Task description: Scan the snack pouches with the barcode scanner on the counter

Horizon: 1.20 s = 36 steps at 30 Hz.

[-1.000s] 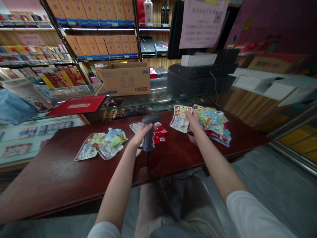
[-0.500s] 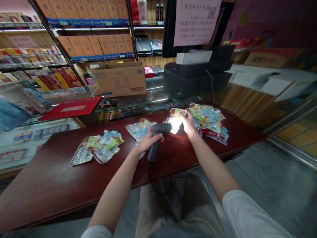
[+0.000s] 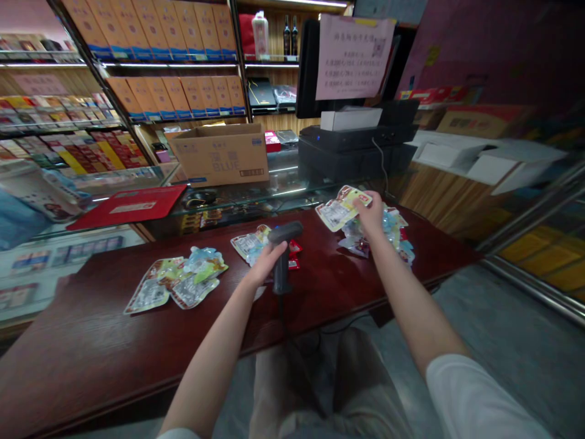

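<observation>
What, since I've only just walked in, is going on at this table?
A person sits at the dark red table, the left hand gripping a corded handheld scanner. The right hand holds up at least one shiny packet above the right-hand pile. More packets lie in a left-hand pile and around the scanner.

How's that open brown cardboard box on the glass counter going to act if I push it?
The open brown cardboard box would probably slide rather than tip, given its wide, low shape. Its thin walls might flex. Weight is uncertain; its contents are hidden.
</observation>
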### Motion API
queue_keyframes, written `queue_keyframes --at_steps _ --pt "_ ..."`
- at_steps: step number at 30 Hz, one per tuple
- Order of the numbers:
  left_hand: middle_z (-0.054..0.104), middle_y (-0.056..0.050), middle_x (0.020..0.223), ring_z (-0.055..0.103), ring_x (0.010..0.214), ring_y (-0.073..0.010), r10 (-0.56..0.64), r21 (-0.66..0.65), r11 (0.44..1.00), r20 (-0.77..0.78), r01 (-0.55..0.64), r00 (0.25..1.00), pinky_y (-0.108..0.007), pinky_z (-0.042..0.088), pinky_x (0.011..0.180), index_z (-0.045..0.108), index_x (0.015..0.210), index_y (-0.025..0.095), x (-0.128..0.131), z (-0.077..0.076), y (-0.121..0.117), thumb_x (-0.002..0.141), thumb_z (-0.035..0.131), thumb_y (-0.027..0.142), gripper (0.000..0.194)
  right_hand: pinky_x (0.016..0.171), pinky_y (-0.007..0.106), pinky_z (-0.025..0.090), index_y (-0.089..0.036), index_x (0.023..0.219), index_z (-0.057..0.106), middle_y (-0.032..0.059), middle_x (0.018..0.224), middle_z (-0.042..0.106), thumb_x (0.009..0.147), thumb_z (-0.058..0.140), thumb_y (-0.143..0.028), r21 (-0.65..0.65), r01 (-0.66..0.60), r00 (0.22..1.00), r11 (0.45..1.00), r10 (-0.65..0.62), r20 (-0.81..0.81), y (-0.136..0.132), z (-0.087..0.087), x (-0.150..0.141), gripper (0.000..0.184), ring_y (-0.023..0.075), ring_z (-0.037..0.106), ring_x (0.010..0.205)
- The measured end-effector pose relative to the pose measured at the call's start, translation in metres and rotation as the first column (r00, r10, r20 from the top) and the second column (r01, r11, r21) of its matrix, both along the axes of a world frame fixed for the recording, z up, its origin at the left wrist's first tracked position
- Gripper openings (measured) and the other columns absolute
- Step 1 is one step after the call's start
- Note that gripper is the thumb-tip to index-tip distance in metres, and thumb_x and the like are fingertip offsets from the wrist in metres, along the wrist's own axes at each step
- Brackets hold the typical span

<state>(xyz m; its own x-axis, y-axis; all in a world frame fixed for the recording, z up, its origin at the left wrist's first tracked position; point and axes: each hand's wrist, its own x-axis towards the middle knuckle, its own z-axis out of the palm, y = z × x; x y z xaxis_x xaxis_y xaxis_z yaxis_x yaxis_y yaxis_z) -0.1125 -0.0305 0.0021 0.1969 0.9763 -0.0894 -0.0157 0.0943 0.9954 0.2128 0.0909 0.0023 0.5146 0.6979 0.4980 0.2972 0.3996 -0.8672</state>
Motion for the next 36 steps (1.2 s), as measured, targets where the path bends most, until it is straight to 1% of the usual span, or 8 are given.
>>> queue_keyframes --at_steps 7,13,17,22,25,27,30,36 --pt "0.064 -0.003 0.06 0.057 0.05 -0.0141 0.012 -0.071 0.997 0.184 0.001 0.983 -0.025 0.044 0.049 0.062 0.088 0.017 -0.007 0.01 0.0 0.068 0.071 0.071 0.058 0.086 0.048 0.055 -0.018 0.091 0.063 0.0071 0.092 0.066 0.065 0.071 -0.02 -0.196 0.198 0.957 0.96 -0.146 0.25 0.009 0.022 0.084 0.028 0.0266 0.064 0.092" --pt "0.063 -0.002 0.057 0.055 0.047 -0.0134 -0.017 -0.032 0.999 0.147 0.022 0.989 -0.025 0.041 0.046 0.065 0.086 0.015 -0.008 0.009 0.001 0.067 0.071 0.072 0.06 0.096 0.049 0.049 -0.016 0.087 0.067 0.0123 0.091 0.067 0.064 0.071 -0.021 -0.42 0.343 0.865 0.84 -0.109 0.489 0.003 0.008 0.089 0.024 0.0301 0.064 0.097" --pt "0.062 -0.002 0.059 0.056 0.049 -0.0135 -0.045 -0.026 0.998 0.166 0.05 0.985 -0.025 0.041 0.047 0.066 0.093 0.014 -0.011 0.014 0.003 0.064 0.075 0.071 0.065 0.101 0.053 0.042 -0.013 0.095 0.069 0.019 0.105 0.064 0.072 0.064 -0.025 -0.358 0.4 0.771 0.844 -0.099 0.629 -0.006 0.01 0.083 0.027 0.0347 0.057 0.11" --pt "0.061 -0.001 0.064 0.053 0.05 -0.0105 -0.024 0.027 0.999 0.189 0.019 0.982 -0.024 0.041 0.049 0.069 0.096 0.012 -0.024 0.027 0.014 0.068 0.075 0.067 0.062 0.104 0.058 0.035 -0.015 0.114 0.066 0.0209 0.135 0.052 0.079 0.061 -0.026 -0.193 0.393 0.688 0.899 -0.148 0.711 -0.035 0.013 0.029 0.037 0.0397 0.044 0.127" --pt "0.06 -0.001 0.066 0.053 0.052 -0.0094 -0.016 0.051 0.999 0.222 0.004 0.975 -0.023 0.04 0.049 0.069 0.092 0.012 -0.031 0.035 0.024 0.071 0.074 0.063 0.056 0.104 0.048 0.04 -0.019 0.114 0.064 0.0154 0.123 0.061 0.084 0.06 -0.029 -0.194 0.066 0.725 0.979 0.086 0.683 -0.052 -0.003 -0.039 0.032 0.0306 0.054 0.118" --pt "0.059 0.0 0.066 0.053 0.053 -0.0097 -0.029 0.05 0.999 0.23 0.018 0.973 -0.023 0.04 0.048 0.069 0.091 0.012 -0.033 0.038 0.03 0.069 0.075 0.063 0.056 0.093 0.042 0.047 -0.02 0.113 0.063 0.0117 0.106 0.067 0.083 0.067 -0.038 -0.374 -0.126 0.771 0.919 0.328 0.546 -0.058 -0.021 -0.088 0.035 0.0261 0.063 0.098" --pt "0.058 0.0 0.065 0.052 0.052 -0.01 -0.065 0.054 0.997 0.214 0.055 0.975 -0.023 0.039 0.047 0.068 0.091 0.011 -0.033 0.036 0.036 0.066 0.076 0.065 0.06 0.088 0.039 0.047 -0.022 0.1 0.067 0.0089 0.092 0.071 0.066 0.083 -0.047 -0.582 -0.189 0.821 0.791 0.452 0.347 -0.059 -0.044 -0.141 0.045 0.0279 0.066 0.093" --pt "0.056 0.002 0.067 0.051 0.052 -0.0079 -0.091 0.03 0.996 0.281 0.086 0.955 -0.021 0.039 0.048 0.067 0.094 0.011 -0.032 0.017 0.04 0.066 0.076 0.065 0.061 0.089 0.038 0.045 -0.025 0.074 0.061 -0.0005 0.075 0.067 0.054 0.088 -0.03 -0.588 -0.22 0.872 0.778 0.427 0.239 -0.056 -0.058 -0.147 0.034 0.0254 0.065 0.09"
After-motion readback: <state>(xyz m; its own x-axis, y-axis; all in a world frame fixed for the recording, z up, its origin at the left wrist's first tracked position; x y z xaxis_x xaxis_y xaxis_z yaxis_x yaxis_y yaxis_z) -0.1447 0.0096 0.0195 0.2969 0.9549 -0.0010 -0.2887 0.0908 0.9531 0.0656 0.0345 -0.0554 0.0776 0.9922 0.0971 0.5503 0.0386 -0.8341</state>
